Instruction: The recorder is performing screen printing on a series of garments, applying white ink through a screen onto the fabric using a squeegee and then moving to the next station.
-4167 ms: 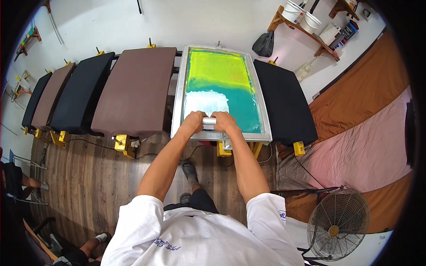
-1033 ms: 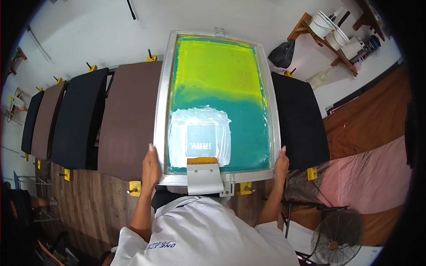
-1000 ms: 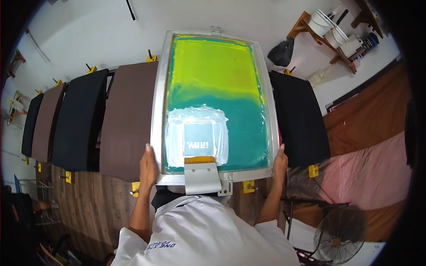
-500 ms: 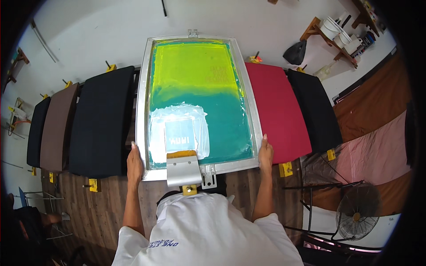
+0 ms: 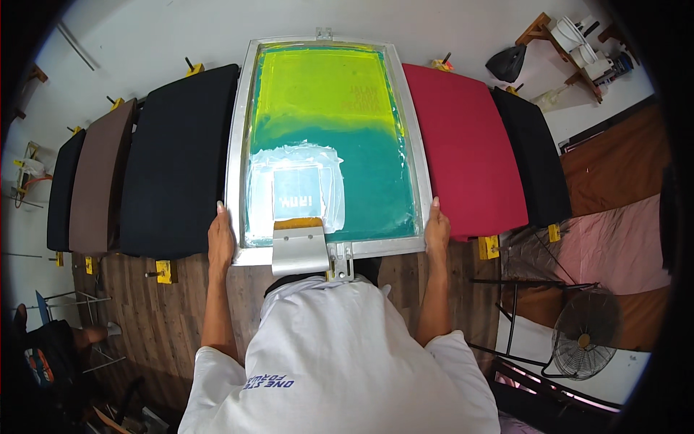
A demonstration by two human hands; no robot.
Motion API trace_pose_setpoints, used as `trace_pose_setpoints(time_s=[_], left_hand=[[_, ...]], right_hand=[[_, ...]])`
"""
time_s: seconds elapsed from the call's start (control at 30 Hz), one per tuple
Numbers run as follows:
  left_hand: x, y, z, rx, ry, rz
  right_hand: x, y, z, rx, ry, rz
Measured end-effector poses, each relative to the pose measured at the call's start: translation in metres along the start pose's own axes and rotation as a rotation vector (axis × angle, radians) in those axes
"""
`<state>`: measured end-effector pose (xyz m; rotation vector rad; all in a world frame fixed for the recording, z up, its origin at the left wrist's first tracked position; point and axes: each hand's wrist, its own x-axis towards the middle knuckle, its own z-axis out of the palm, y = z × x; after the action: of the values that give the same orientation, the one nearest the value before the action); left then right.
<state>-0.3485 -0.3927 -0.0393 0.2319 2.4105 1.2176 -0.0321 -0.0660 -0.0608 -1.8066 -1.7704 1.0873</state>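
A silver-framed printing screen (image 5: 405, 134) with teal and lime-green mesh lies in front of my body. My left hand (image 5: 220, 237) is closed around its left side rail near the front corner, thumb up along the edge. On the opposite rail, my right hand (image 5: 437, 228) grips in the same way. A squeegee (image 5: 298, 249) with a metal holder and amber blade rests at the screen's near end. White ink (image 5: 296, 155) is smeared around a rectangular area with lettering. A metal bracket (image 5: 342, 262) sits on the near rail beside the squeegee.
Left of the screen stand black (image 5: 173, 166) and brown (image 5: 101, 173) printing boards; a red board (image 5: 470, 155) and another black one (image 5: 533, 159) are to its right. Yellow clamps (image 5: 165, 272) hang at their ends. A fan (image 5: 587, 336) stands at right; a person's leg (image 5: 94, 335) shows at far left.
The screen and boards appear higher in the picture as the view shifts. The yellow clamp below the squeegee is now out of sight. Both hands keep their hold on the frame.
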Motion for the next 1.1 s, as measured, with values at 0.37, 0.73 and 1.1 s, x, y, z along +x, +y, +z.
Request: trace_pose_setpoints(time_s=[0.37, 0.73, 1.1], left_hand=[[0.001, -0.007, 0.009, -0.009, 0.008, 0.05], [0.002, -0.019, 0.022, -0.024, 0.048, 0.06], [0.003, -0.029, 0.027, -0.034, 0.067, 0.09]], right_hand=[[0.013, 0.025, 0.008, 0.157, 0.036, -0.015], [0.013, 0.033, 0.022, 0.14, 0.07, -0.04], [0.021, 0.04, 0.026, 0.09, 0.066, -0.106]])
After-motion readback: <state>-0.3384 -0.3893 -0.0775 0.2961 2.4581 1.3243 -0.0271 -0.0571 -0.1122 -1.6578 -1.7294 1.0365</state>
